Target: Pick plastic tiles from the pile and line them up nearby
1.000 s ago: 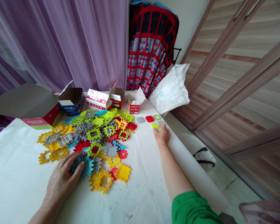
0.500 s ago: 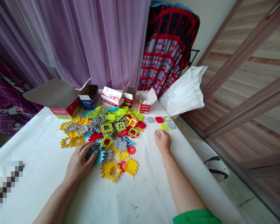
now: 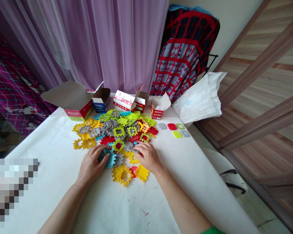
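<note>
"Where the heap of notched plastic pieces spreads toward me on the white-covered counter, my left hand lies at its near left side."

"Is that one holding anything?"

"My thumb stands apart from the fingers, with teal pieces in the space between. The thumb touches the top one, but I can't tell whether I have a grip on it."

"And the other?"

"My right hand is at the near right side, palm down, fingers partly bent. They reach beside a gray tile, just short of a bit of blue piece. My palm hides what is beneath, so I can't tell if I've hold of anything."

"What's closest to you?"

"Two overlapping yellow pieces, then a yellow tile to their right, with a red piece between."

"Anything apart from the heap?"

"Five pieces near the right edge: gray, red and a green frame farther off, a lime tile and a second gray one nearer me. Past the heap stand five cardboard boxes, and a white bag is at the far right corner."
</note>
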### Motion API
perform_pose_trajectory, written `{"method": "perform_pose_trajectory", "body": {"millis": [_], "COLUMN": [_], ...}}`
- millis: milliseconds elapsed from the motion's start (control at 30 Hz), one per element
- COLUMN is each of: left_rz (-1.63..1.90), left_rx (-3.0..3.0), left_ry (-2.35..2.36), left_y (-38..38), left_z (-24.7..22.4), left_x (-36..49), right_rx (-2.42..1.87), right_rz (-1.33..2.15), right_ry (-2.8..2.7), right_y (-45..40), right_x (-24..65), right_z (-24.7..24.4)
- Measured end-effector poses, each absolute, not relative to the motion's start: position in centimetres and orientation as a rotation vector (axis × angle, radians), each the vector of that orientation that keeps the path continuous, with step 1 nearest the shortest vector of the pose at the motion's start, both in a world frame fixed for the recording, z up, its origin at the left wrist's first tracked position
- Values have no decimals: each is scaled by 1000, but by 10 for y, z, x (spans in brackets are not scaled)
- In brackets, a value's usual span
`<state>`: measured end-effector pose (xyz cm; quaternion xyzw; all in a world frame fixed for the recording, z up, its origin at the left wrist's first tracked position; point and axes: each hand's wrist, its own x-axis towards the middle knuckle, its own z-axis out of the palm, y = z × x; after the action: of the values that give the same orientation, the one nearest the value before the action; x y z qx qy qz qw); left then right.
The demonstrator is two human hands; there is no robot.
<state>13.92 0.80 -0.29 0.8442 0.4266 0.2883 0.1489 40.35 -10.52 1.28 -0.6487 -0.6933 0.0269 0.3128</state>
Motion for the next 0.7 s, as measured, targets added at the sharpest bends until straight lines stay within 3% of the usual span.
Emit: {"method": "perform_pose_trajectory", "body": {"millis": [267,533,700], "left_rz": [809,807,826], "left_rx": [2423,2435,2441], "left_ry": [1231,1239,1242], "left_y": [8,11,13], "left_z": [-3,-2,-8], "left_x": [140,139,137], "right_rx": [-1761,-2166,-2218], "right_rz": [372,65,89], "right_ry": [-1165,-1020,-1137], "right_y": [-114,-144,-153], "right_x": [444,499,494], "right_z": [-3,3,11]}}
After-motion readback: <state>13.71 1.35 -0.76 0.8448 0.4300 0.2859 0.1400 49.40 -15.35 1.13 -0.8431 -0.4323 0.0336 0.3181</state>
